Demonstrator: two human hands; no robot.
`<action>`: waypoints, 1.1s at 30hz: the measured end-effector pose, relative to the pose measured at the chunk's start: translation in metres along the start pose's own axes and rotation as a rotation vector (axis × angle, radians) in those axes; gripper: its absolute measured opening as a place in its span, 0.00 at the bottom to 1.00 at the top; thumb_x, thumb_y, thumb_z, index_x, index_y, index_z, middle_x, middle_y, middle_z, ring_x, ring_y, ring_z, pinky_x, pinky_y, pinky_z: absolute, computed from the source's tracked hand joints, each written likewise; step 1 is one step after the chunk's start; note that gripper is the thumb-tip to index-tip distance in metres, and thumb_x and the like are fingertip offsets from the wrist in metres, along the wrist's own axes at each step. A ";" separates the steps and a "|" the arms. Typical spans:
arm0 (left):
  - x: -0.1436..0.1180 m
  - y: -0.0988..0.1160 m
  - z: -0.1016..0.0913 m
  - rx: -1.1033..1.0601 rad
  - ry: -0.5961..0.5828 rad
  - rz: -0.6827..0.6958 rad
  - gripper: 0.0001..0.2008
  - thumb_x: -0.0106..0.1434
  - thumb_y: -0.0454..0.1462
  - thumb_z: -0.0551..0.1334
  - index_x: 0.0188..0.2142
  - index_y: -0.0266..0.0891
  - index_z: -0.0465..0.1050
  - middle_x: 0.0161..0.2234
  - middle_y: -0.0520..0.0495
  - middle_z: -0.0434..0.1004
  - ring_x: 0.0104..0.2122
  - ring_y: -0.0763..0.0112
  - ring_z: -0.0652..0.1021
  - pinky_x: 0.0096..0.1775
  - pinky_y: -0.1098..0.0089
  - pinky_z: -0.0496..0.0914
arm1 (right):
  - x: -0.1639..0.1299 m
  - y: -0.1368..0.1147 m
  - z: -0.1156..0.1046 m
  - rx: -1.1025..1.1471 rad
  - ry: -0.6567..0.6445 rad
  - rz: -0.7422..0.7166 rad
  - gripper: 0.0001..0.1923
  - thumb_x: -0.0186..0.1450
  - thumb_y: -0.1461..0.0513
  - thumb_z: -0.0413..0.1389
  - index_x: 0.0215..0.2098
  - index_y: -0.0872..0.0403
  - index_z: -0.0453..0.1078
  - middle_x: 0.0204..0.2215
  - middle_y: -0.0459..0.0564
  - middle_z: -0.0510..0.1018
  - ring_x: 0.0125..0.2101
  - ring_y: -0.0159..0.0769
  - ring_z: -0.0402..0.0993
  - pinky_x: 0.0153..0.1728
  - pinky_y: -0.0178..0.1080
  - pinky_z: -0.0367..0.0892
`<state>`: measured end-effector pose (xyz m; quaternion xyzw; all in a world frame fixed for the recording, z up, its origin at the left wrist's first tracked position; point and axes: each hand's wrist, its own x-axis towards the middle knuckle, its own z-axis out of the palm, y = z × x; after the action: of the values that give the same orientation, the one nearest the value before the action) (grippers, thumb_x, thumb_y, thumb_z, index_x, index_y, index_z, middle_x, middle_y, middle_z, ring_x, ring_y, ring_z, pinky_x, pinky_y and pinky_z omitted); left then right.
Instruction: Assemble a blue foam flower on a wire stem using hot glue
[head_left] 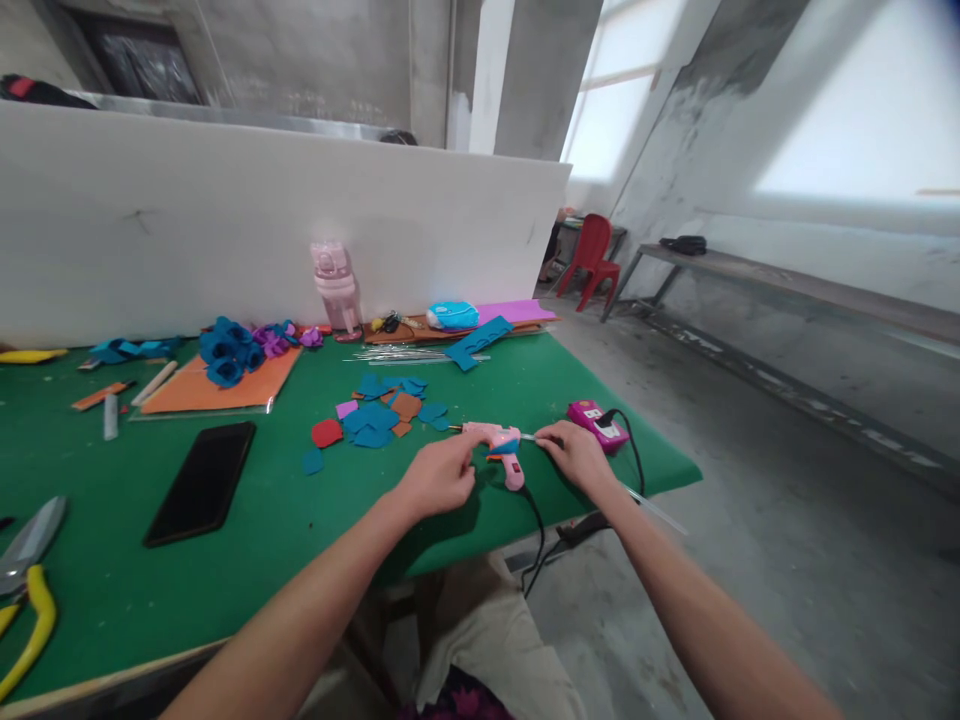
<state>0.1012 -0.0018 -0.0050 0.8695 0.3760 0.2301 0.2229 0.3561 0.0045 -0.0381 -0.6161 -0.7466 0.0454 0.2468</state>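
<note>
A pink hot glue gun (491, 436) with a blue part lies near the table's right front edge, its nozzle pointing left. My left hand (442, 475) is at its front end, index finger along the barrel and the other fingers curled in. At the gun's rear, my right hand (576, 455) pinches a translucent glue stick (528, 437) that lines up with the back of the gun. A black cord (538, 520) runs from the handle down over the table edge. Left of the nozzle lie loose blue, red and brown felt pieces (371, 420).
A magenta power socket (598, 426) with a plug sits beside my right hand. A black phone (201, 482) and yellow-handled pliers (30, 580) lie left. Blue felt flowers (229, 350) rest on orange sheets. A pink bottle (336, 285) stands against the white board (435, 220). Thin wires (409, 354) lie behind.
</note>
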 end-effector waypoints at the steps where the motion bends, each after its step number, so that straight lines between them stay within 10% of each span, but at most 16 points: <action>1: -0.003 -0.008 -0.007 -0.051 0.036 -0.047 0.23 0.52 0.30 0.52 0.48 0.45 0.61 0.26 0.52 0.70 0.24 0.71 0.70 0.28 0.72 0.60 | 0.000 0.004 0.000 -0.022 0.016 0.017 0.09 0.59 0.62 0.51 0.31 0.53 0.73 0.30 0.50 0.76 0.33 0.37 0.71 0.36 0.38 0.63; 8: -0.021 -0.074 -0.059 -0.588 0.231 -0.397 0.11 0.50 0.35 0.56 0.35 0.38 0.65 0.18 0.56 0.65 0.17 0.77 0.63 0.21 0.76 0.56 | 0.006 -0.007 -0.013 -0.016 0.024 0.121 0.17 0.55 0.56 0.55 0.39 0.57 0.70 0.31 0.54 0.76 0.32 0.41 0.71 0.34 0.41 0.64; 16: -0.035 -0.086 -0.067 -1.144 0.414 -0.362 0.12 0.55 0.41 0.59 0.36 0.38 0.62 0.23 0.53 0.69 0.16 0.83 0.61 0.19 0.79 0.54 | 0.048 -0.162 0.018 0.711 0.285 0.081 0.12 0.56 0.53 0.53 0.27 0.53 0.71 0.25 0.47 0.76 0.26 0.34 0.70 0.29 0.34 0.64; 24: -0.041 -0.088 -0.065 -1.160 0.427 -0.319 0.10 0.57 0.41 0.58 0.34 0.39 0.61 0.26 0.51 0.72 0.21 0.78 0.69 0.25 0.76 0.62 | 0.082 -0.199 0.091 1.065 0.220 0.190 0.22 0.62 0.50 0.43 0.21 0.55 0.67 0.13 0.43 0.65 0.15 0.27 0.62 0.20 0.30 0.60; 29: -0.036 -0.086 -0.057 -0.946 0.438 -0.283 0.08 0.57 0.40 0.57 0.32 0.39 0.61 0.25 0.52 0.70 0.24 0.76 0.70 0.29 0.73 0.64 | 0.070 -0.199 0.092 1.021 0.153 0.018 0.15 0.58 0.53 0.51 0.38 0.52 0.71 0.32 0.47 0.74 0.29 0.31 0.69 0.30 0.32 0.64; 33: -0.035 -0.088 -0.050 -0.757 0.458 -0.225 0.06 0.58 0.39 0.56 0.30 0.38 0.64 0.25 0.53 0.67 0.27 0.75 0.69 0.33 0.72 0.64 | 0.069 -0.203 0.084 0.922 0.237 -0.059 0.11 0.56 0.55 0.55 0.31 0.54 0.71 0.29 0.47 0.72 0.28 0.31 0.67 0.32 0.32 0.63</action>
<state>0.0032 0.0372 -0.0231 0.6073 0.3972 0.5119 0.4597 0.1302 0.0417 -0.0144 -0.4218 -0.6326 0.2945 0.5790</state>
